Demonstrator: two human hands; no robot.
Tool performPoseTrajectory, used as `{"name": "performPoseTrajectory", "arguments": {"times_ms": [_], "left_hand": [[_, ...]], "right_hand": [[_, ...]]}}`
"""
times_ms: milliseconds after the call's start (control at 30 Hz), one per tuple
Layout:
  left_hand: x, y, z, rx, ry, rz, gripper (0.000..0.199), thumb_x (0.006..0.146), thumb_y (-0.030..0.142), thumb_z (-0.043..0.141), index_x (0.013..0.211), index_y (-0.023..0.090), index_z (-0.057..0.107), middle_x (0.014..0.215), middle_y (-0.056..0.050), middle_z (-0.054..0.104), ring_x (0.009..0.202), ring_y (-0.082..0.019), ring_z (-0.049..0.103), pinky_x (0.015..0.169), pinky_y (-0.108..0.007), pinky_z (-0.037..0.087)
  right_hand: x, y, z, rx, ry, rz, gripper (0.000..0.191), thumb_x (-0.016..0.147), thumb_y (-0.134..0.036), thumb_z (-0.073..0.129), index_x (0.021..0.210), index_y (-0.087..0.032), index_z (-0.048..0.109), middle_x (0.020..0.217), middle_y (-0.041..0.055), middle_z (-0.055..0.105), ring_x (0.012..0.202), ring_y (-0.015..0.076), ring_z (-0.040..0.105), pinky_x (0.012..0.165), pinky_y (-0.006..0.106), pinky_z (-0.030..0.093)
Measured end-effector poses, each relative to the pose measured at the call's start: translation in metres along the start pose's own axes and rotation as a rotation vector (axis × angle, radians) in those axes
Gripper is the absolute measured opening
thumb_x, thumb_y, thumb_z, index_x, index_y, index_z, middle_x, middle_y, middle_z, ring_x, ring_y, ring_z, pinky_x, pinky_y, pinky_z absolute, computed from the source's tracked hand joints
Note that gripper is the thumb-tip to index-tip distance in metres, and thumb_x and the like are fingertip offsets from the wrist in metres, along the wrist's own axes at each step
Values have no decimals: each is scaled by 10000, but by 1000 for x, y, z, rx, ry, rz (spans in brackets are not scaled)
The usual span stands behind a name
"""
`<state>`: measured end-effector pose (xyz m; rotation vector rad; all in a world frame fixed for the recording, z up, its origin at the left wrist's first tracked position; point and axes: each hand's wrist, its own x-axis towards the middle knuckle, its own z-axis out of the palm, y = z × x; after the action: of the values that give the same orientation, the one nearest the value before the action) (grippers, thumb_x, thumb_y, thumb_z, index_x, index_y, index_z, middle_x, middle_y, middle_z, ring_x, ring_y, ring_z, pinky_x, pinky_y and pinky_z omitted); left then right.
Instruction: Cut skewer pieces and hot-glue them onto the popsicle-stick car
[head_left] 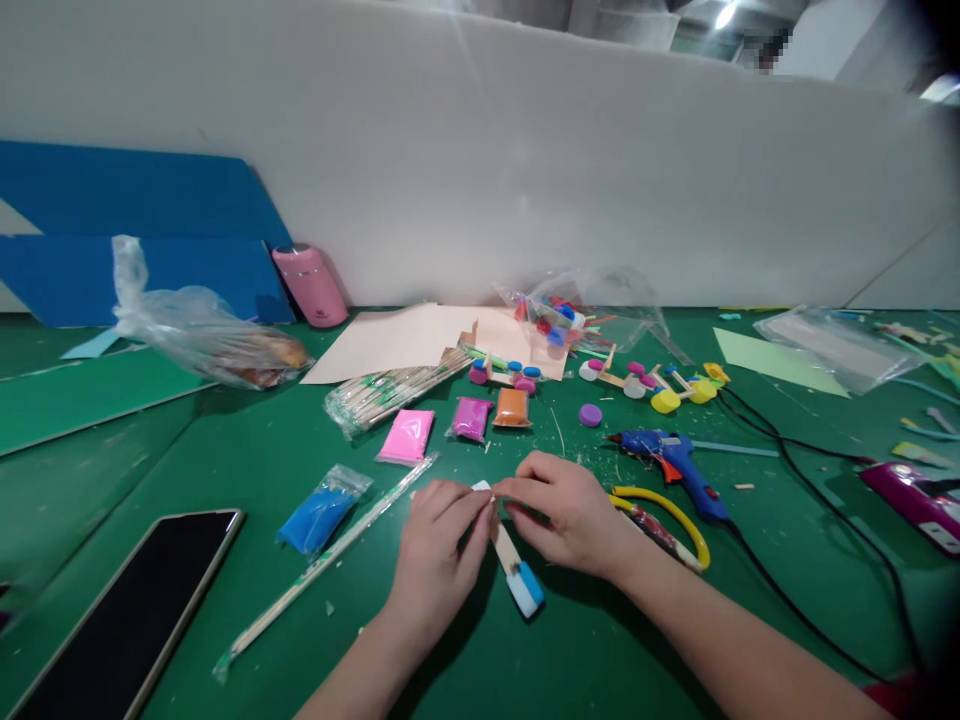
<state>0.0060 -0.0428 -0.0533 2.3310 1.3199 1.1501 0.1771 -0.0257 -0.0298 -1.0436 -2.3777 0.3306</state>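
My left hand [442, 535] and my right hand [562, 510] meet at the middle of the table, fingertips pinched together at the far end of a wooden craft stick [506, 548]. At the stick's near end sit a white cap [523, 592] and a blue cap [532, 577], side by side. Something white shows at the far end, mostly covered by my fingers, so exactly what they pinch there is partly hidden. Right of my right hand lies a blue glue gun [671, 460] with an orange trigger; yellow-handled pliers [660, 530] rest beside my right wrist.
Pink [407, 436], purple [471, 419], orange [513, 408] and blue packets [322, 510] lie ahead and left. A wrapped stick bundle [397, 390], small wheeled models [506, 374] and a purple cap [590, 415] are farther back. A phone [135, 610] lies left; black cables [810, 490] run right.
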Motion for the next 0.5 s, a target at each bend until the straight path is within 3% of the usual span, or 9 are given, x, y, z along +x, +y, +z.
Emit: {"name": "performPoseTrajectory", "arguments": {"times_ms": [133,267,400,500], "left_hand": [[-1,0,1,-18,31,-9,128,780,168,502,813,148,623,710,-60,608,669,-176,528,601,-310,428],[2,-2,2,-35,77,-30,128,776,185,505,787,149,627,722,-61,614,682,-173,539,628,-311,434],[4,-6,3,-63,125,-82,138,780,223,500,780,160,622,700,-44,601,659,-159,543,619,-288,443],[2,-8,3,-68,168,-136,191,780,269,501,905,164,601,695,-26,591,644,-157,542,622,-287,445]], "right_hand": [[-18,8,-11,11,140,163,191,792,-201,485,956,-218,582,895,26,566,801,134,551,705,231,441],[-68,22,-25,-95,243,406,177,825,-209,436,968,-183,538,922,69,557,789,177,565,688,298,469],[-121,27,-28,-184,218,550,235,784,-201,465,1009,-166,525,1001,106,533,923,233,529,792,384,446],[-139,23,-26,-193,132,575,339,746,-174,470,1084,-182,505,1078,92,511,990,215,507,856,351,425]]}}
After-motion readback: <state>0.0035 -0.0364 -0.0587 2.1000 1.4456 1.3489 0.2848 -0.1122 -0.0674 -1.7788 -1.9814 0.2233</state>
